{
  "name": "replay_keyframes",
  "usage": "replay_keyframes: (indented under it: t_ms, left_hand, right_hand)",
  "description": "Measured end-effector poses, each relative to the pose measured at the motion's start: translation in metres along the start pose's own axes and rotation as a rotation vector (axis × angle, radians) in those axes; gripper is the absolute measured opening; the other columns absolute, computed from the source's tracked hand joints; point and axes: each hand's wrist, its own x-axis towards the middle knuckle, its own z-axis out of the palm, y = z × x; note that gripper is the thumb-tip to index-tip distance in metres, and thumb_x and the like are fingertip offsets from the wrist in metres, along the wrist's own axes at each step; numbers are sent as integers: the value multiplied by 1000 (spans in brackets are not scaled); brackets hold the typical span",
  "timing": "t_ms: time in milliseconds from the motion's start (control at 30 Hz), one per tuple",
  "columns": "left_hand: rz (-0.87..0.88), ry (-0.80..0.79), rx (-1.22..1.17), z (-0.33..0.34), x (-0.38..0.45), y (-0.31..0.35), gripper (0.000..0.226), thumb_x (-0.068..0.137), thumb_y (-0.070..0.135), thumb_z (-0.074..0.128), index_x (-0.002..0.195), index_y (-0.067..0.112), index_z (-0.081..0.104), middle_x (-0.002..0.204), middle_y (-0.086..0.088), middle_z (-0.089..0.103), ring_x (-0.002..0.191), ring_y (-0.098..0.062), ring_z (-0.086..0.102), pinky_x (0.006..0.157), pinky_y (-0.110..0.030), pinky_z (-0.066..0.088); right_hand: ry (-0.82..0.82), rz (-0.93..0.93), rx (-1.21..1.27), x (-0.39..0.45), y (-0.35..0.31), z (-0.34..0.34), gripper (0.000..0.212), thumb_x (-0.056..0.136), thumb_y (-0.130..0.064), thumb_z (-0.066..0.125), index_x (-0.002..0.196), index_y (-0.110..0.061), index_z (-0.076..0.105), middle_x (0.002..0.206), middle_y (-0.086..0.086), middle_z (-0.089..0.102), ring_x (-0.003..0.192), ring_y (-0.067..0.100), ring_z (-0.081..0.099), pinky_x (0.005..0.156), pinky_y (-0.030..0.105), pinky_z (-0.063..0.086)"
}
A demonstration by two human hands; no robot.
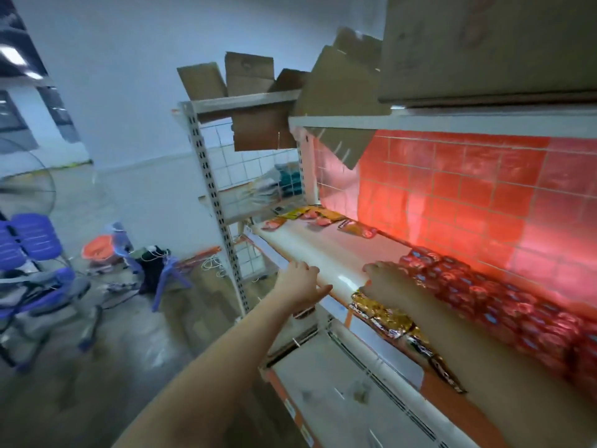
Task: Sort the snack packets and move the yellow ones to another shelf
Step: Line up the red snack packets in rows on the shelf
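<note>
You are viewing a dim, blue-tinted room through a wide-angle lens that bends straight lines, so the shelf post (pixel 211 189) and the cardboard boxes (pixel 484 46) lean and stretch toward the edges. The brightest area is the red back panel (pixel 468 195), which glows pink-orange and throws a red cast over the red packets (pixel 504 295), while a small white glare spot sits on the shelf (pixel 342 253) front lip. Expect soft focus and motion smear throughout, heaviest on the blue chairs (pixel 29 247) and floor at left.
</note>
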Motion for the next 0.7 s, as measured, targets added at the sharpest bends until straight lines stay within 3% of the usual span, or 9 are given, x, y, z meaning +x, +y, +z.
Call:
replay_keyframes:
  t_ms: [167,333,400,533,633,700]
  left_hand:
    - [8,-35,-82,20,50,-40,57,95,54,38,134,12,46,138,-15,43,129,-32,35,96,-43,40]
    - [51,-28,-96,32,134,-59,54,96,51,41,137,17,46,136,-12,47,127,-32,39,98,-43,40]
    - [43,-42,-150,35,173,-67,54,96,51,41,138,18,45,138,-12,45,129,-32,37,101,-43,37]
    - [12,-95,-279,38,255,-90,51,96,49,41,134,18,51,136,-16,49,126,-34,44,104,-39,37]
    - [-23,-95,-398,36,304,-100,57,90,56,34,126,19,59,123,-14,59,114,-34,55,95,-36,43]
    - [-66,-79,-479,39,332,-103,54,90,54,42,120,13,61,116,-10,63,109,-30,57,92,-34,45]
  right_hand:
    - [-78,15,23,66,-13,8,53,96,-34,48,142,-13,33,146,11,34,132,30,33,107,35,31]
    - [-109,144,142,156,7,10,50,99,-27,43,145,-12,30,145,13,36,118,26,48,95,27,39]
    - [-94,169,145,194,19,15,49,97,-26,46,144,-14,33,143,11,40,109,24,52,87,25,43]
    - [0,268,210,261,42,26,52,92,-28,55,140,-16,40,142,12,43,123,25,47,98,27,37]
    - [41,367,177,302,59,37,42,91,-31,54,127,-11,48,130,15,50,121,31,48,94,32,39]
    - [74,405,165,317,63,44,32,95,-26,46,122,-10,52,127,16,54,118,32,50,93,35,41]
